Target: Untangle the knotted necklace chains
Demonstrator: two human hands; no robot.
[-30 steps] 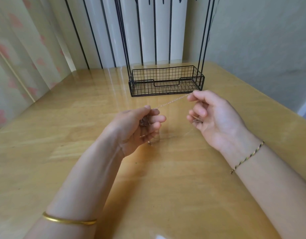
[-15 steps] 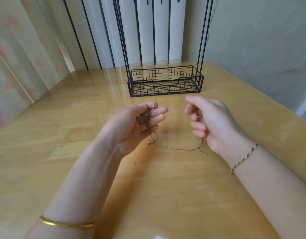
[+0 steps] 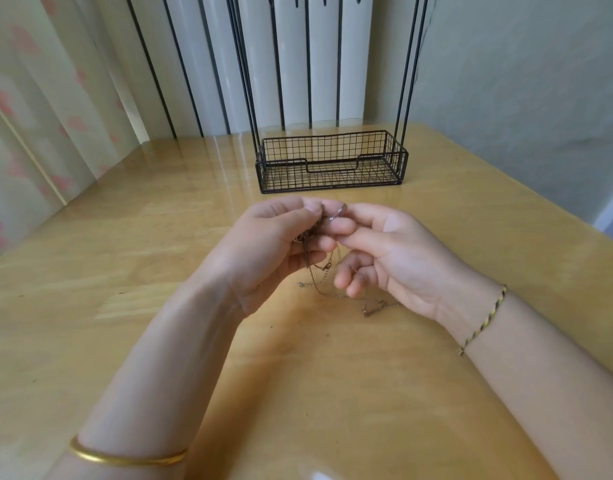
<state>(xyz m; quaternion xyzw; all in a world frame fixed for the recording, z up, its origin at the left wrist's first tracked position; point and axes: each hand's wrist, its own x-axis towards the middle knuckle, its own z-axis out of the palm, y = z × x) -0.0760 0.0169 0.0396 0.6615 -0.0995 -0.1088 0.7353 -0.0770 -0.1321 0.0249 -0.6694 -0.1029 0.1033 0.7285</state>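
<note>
Metal chains [image 3: 323,294] hang down, their loose ends lying rightward on the table [image 3: 159,237]. Up top, the left hand [image 3: 263,251] and right hand [image 3: 395,251] pinch them.

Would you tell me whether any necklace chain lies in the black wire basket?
No, the wire basket shows only bare mesh; the necklace chains hang from the left hand and right hand in front of it.

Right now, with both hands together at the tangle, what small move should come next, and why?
Probably draw the right hand slowly rightward to tease one strand out. It and the left hand pinch the necklace chains at one spot, and loose ends lie slack on the wooden table.
</note>
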